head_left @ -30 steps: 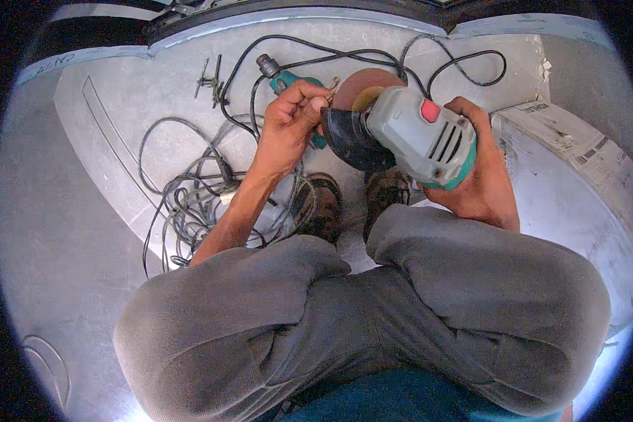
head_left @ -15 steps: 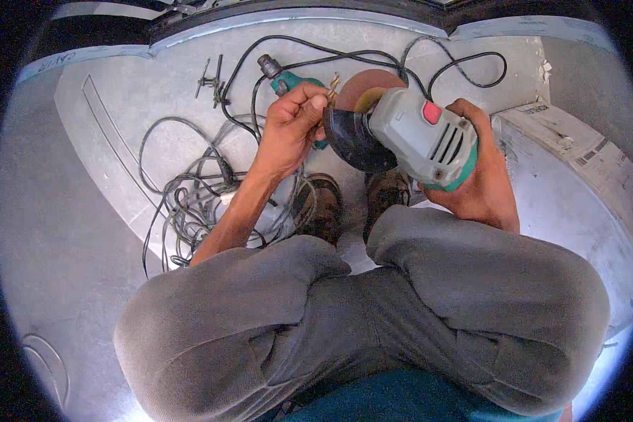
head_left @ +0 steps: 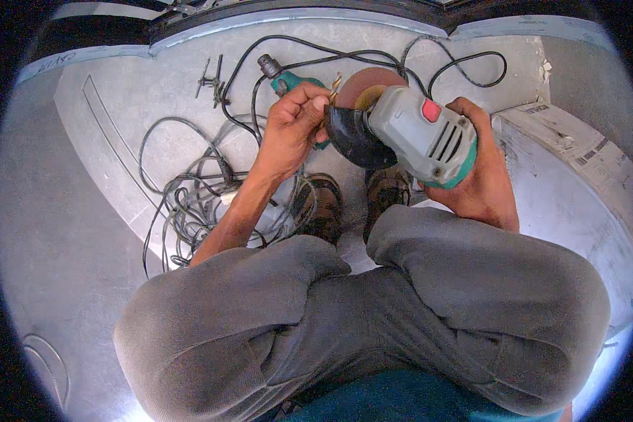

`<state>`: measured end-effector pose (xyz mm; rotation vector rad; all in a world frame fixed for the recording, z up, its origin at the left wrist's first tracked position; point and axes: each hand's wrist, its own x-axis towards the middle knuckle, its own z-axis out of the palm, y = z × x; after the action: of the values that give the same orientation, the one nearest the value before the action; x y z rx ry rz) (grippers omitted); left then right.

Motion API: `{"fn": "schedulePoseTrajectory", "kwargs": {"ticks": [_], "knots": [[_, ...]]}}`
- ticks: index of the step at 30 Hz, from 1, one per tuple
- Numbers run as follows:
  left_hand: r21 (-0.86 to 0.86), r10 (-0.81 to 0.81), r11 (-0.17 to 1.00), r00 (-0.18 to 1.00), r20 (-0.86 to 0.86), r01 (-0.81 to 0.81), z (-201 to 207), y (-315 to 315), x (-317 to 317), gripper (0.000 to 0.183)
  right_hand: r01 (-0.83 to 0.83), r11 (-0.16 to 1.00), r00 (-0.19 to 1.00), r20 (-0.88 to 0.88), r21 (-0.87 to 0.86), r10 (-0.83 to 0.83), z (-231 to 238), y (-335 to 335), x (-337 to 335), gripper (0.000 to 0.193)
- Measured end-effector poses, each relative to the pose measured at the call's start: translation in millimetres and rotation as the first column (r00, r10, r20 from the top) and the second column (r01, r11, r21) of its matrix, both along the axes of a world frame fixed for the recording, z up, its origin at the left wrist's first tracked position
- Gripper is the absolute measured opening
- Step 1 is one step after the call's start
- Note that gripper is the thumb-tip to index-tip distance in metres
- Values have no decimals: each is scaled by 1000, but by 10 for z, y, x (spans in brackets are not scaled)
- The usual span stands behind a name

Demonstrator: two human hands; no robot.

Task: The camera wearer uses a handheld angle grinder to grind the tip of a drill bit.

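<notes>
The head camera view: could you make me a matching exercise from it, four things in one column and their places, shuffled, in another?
Things
1. Gold-coloured spiral metal drill bit
2. Grey-and-green angle grinder with a red switch
3. Green power drill with a dark metal chuck
4. Tangled heap of dark and grey cables

Places
A. Just beyond the left hand, partly hidden by it
B. Gripped in the right hand
C. Left of the two brown shoes
D. Pinched in the left hand's fingertips

Pairs: 1-D, 2-B, 3-A, 4-C
</notes>
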<state>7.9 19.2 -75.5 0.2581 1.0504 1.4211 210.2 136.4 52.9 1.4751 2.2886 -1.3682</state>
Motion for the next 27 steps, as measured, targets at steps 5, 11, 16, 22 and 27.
{"fn": "schedulePoseTrajectory", "kwargs": {"ticks": [5, 11, 16, 22, 27], "knots": [[8, -35, 999, 997, -65, 35, 88, -37, -48, 19, -5, 1000, 1000, 12, -9, 5, -5, -12, -47, 81], [11, -27, 1000, 995, -93, 28, 77, -20, -12, 18, -33, 999, 999, -24, 23, 33, -19, 2, -16, 80], [38, -24, 999, 992, -123, 29, 32, -34, 0, 18, -28, 999, 999, -25, 22, 28, 1, -8, -34, 80], [16, -16, 1000, 991, -133, 18, 81, -33, -17, 18, -10, 1000, 999, -43, -5, 9, -27, -13, -22, 81], [76, -15, 997, 987, -163, 28, 43, -21, 4, 17, 9, 999, 999, -44, -44, -11, -49, -11, 14, 81]]}}
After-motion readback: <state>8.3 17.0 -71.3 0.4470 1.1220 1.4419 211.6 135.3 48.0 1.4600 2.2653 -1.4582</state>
